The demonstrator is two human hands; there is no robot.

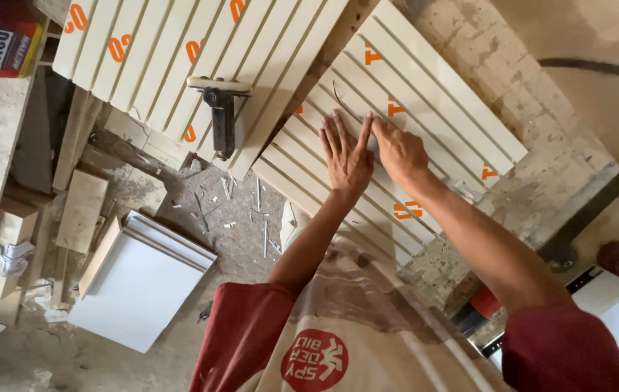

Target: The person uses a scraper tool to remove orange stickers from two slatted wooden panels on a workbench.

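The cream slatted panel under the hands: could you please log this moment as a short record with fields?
view: head camera, looking down
left hand: flat, fingers spread, on the cream slatted panel
right hand: on the same panel, forefinger touching the left hand's
second panel: similar, further left, with orange markings
tool: dark handled tool lying on the second panel
white boards: stacked lower left
floor: dusty, strewn with scraps

Two cream slatted panels (425, 94) (178, 51), two hands (345, 156) (398, 151), one clamp tool (221, 109), one stack of white boards (142, 283).
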